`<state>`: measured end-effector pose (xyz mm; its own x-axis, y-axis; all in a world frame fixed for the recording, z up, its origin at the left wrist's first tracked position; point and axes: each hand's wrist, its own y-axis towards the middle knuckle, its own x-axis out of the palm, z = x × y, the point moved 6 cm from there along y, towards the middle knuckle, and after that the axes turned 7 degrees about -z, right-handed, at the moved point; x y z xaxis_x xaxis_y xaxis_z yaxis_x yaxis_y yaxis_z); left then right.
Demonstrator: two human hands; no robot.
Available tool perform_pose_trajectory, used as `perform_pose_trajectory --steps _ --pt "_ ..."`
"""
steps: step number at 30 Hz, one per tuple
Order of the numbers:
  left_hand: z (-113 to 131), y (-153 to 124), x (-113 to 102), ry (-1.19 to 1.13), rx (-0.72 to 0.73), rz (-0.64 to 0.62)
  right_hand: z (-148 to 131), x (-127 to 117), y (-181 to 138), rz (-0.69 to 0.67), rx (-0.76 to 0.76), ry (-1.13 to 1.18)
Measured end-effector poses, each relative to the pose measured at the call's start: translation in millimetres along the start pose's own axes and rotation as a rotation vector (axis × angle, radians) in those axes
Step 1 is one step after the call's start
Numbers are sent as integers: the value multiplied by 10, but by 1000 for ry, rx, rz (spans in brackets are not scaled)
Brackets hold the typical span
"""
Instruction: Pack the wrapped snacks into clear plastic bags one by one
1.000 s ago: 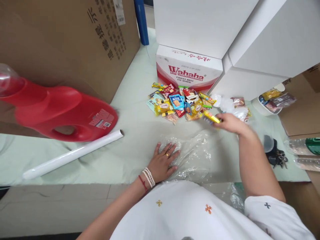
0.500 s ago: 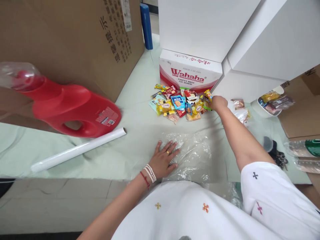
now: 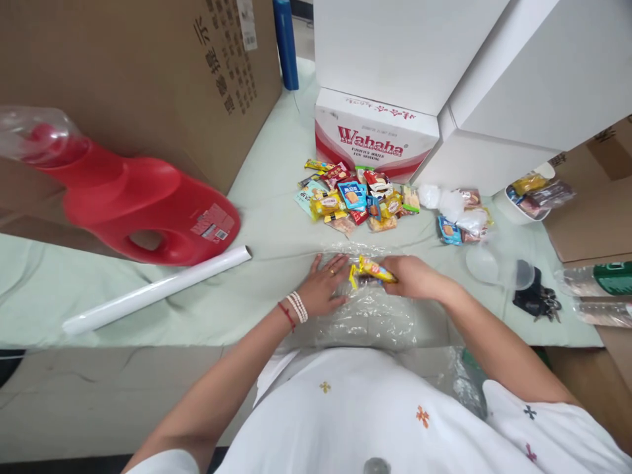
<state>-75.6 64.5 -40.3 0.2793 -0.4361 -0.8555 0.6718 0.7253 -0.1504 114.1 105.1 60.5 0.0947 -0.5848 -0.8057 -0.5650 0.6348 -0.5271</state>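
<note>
My right hand [image 3: 412,276] is closed round a yellow snack packet [image 3: 374,269], held just above a clear plastic bag [image 3: 380,313] that lies on the pale green cloth. Flat on the bag's left part rests my left hand [image 3: 326,286], fingers spread, with a ring and bead bracelets on it. The packet's tip nearly touches the left fingers. A pile of several coloured snack packets [image 3: 358,197] lies farther back, in front of a Wahaha carton [image 3: 375,141].
A red detergent jug [image 3: 133,204] lies on its side at left, with a white paper roll [image 3: 158,286] before it. White boxes [image 3: 494,85] and brown cartons [image 3: 123,72] stand behind. At right are loose packets [image 3: 461,220], a white bowl [image 3: 530,197], keys [image 3: 536,299] and bottles [image 3: 597,283].
My right hand reached to the snack pile, took a yellow packet and came back with it over the plastic bag. My left hand stayed on the bag.
</note>
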Motion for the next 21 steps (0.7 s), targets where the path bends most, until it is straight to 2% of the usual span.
perform_pose_trajectory --steps 2,5,9,14,21 --pt "-48 -54 -19 -31 17 11 -125 257 77 -103 -33 -50" --pt "-113 -116 -42 -36 -18 35 -160 405 147 -112 -35 -76" --pt "-115 -128 -58 -11 -83 57 -217 349 115 -31 -12 -107" --pt "-98 -112 -60 -17 -98 71 -339 359 42 -12 37 -168" --pt "-96 -119 -49 3 -102 73 -98 307 102 48 170 -129"
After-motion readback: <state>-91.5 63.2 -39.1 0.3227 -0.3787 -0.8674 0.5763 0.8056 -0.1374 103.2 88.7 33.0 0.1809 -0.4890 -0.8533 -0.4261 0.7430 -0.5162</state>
